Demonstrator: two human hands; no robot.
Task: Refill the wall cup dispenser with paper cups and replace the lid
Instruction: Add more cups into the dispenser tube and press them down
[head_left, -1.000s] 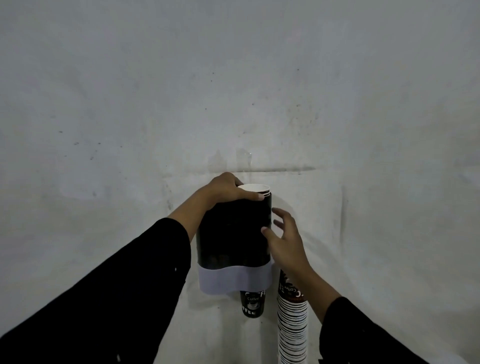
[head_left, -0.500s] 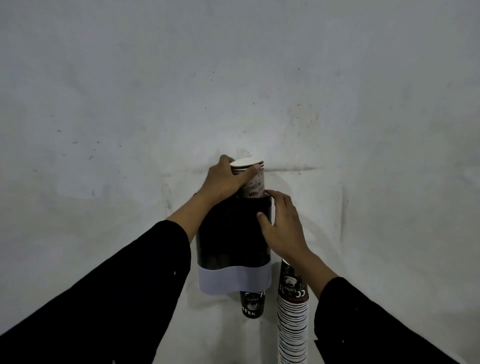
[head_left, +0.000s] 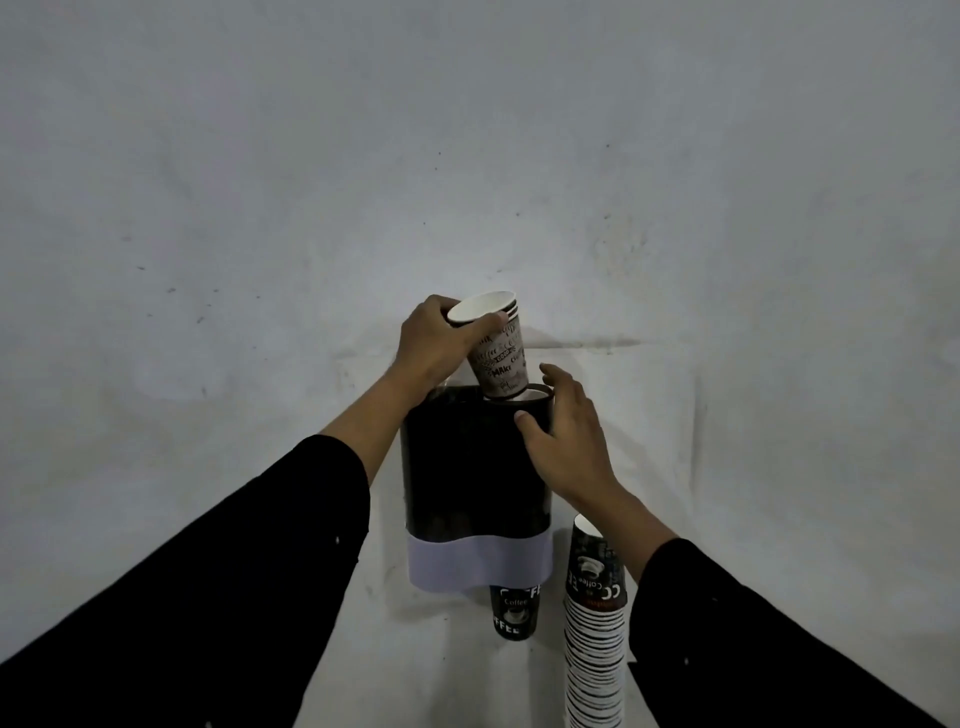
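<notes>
A dark wall cup dispenser (head_left: 467, 478) with a pale band (head_left: 478, 566) at its bottom hangs on the wall. My left hand (head_left: 434, 343) grips a short nested stack of patterned paper cups (head_left: 498, 353) by the rim, tilted, its base at the dispenser's open top. My right hand (head_left: 563, 436) rests with fingers spread on the dispenser's upper right edge, next to a white cup rim (head_left: 537, 395) inside. One black coffee cup (head_left: 514, 610) pokes out below the dispenser. No lid is visible.
A tall stack of paper cups (head_left: 595, 623) stands just right of the dispenser, below my right forearm. The grey wall (head_left: 467, 156) fills the background. My black sleeves (head_left: 208, 597) cover the lower corners.
My left hand has lifted the short cup stack up out of the dispenser's top and tilted it. My right hand has moved up to the dispenser's upper right edge.
</notes>
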